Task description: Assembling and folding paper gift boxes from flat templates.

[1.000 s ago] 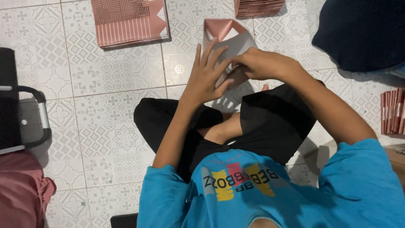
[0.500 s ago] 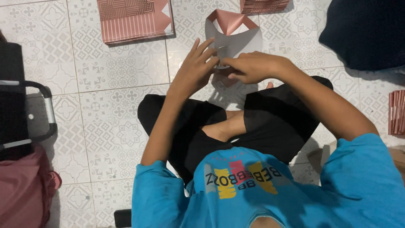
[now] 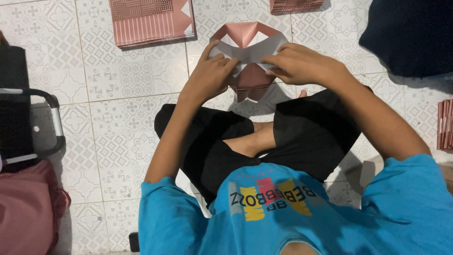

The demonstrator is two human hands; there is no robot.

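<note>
I sit cross-legged on a patterned tile floor. Both hands hold a pink paper bag (image 3: 248, 38) in front of my knees, its bottom flaps spread open and showing their white inner side. My left hand (image 3: 211, 75) grips the left white flap, thumb and fingers pinched over its edge. My right hand (image 3: 295, 63) presses down on the right flap. The bag's lower pink part (image 3: 250, 85) hangs between my hands, partly hidden by them.
A flat pink striped paper bag (image 3: 152, 21) lies on the floor at upper left; another (image 3: 292, 5) at the top edge. A stack of pink sheets (image 3: 445, 125) is at right. Dark cloth (image 3: 410, 33) upper right. A black case with handle (image 3: 28, 123) and pink fabric (image 3: 26, 208) at left.
The bag's bottom flaps have been spread wider, from a folded shape into an open one with the white inside showing. Both hands moved apart to its two sides.
</note>
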